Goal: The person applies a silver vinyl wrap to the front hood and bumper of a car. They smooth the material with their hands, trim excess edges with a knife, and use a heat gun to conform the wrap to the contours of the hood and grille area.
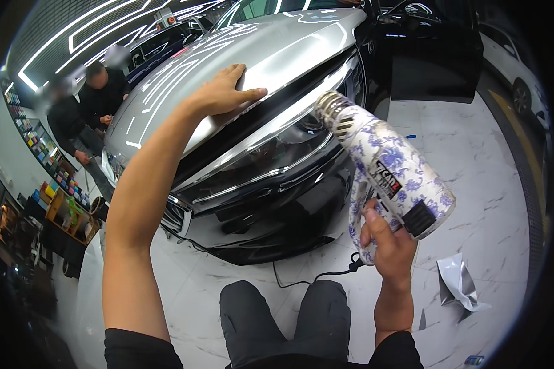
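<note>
My right hand (pixel 391 243) is closed around the handle of a heat gun (pixel 406 163), white with purple flowers and a metal nozzle. The nozzle points up and left, toward the front edge of the car's hood, in front of the headlight as I see it. My left hand (pixel 224 92) lies on the silver hood (pixel 166 111), fingers spread, thumb along its front edge. Below the hood runs a dark gap, then the headlight (pixel 264 166) and the glossy black bumper (pixel 271 227). Whether film lies under my left palm is hidden.
A black cord (pixel 295 284) trails from the heat gun across the white marbled floor. Crumpled silver film (pixel 458 286) lies at the right. Two people (pixel 101 86) stand beyond the hood at the left. A black car door (pixel 437 55) hangs open at the far right.
</note>
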`<state>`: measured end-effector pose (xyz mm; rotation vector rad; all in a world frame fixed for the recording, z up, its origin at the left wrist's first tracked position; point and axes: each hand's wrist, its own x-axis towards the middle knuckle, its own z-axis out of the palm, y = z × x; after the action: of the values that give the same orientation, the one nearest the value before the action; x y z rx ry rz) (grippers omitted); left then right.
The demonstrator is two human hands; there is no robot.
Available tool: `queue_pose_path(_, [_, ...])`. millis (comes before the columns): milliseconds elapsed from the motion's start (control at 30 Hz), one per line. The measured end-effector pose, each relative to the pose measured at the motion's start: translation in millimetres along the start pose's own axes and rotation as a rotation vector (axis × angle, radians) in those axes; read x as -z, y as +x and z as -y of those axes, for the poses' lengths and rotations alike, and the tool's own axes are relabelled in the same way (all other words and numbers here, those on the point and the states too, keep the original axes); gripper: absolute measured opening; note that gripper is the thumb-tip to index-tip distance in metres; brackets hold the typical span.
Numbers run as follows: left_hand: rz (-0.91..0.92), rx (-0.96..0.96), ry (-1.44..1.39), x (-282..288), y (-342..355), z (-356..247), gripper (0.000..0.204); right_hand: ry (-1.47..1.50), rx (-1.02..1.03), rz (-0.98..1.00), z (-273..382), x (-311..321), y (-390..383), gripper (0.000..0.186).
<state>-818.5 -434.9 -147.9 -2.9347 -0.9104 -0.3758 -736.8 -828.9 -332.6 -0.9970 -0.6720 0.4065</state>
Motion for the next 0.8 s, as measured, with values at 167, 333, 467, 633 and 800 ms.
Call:
queue_pose_path(167, [-0.06, -0.009, 0.032, -4.0, 1.6, -4.2, 0.123, -0.152, -0.012, 0.101, -8.2, -11.5, -19.6, 0.029])
queue_pose_path(333, [0.006, -0.057, 0.048, 5.1, 0.1, -15.0, 0.119, -0.076, 0.006, 0.001, -12.2, -12.4, -28.9, 0.015])
queue_pose_path(467, [-0.011, -0.122, 0.05, 10.6, -13.4, -6.4, 0.113, 0.048, -0.086, 0.021, -16.4, -0.7, -41.6, 0.017])
queue_pose_path(633, [-0.129, -0.249, 0.091, 1.5, -28.6, 11.5, 0.097, 0.051, -0.136, 0.006, -23.6, 8.9, -56.8, 0.019])
queue_pose_path(800, [-0.131, -0.314, 0.025, 4.0, -45.6, 15.8, 0.087, 0.009, -0.187, -0.05, -48.5, 44.8, -83.0, 0.047])
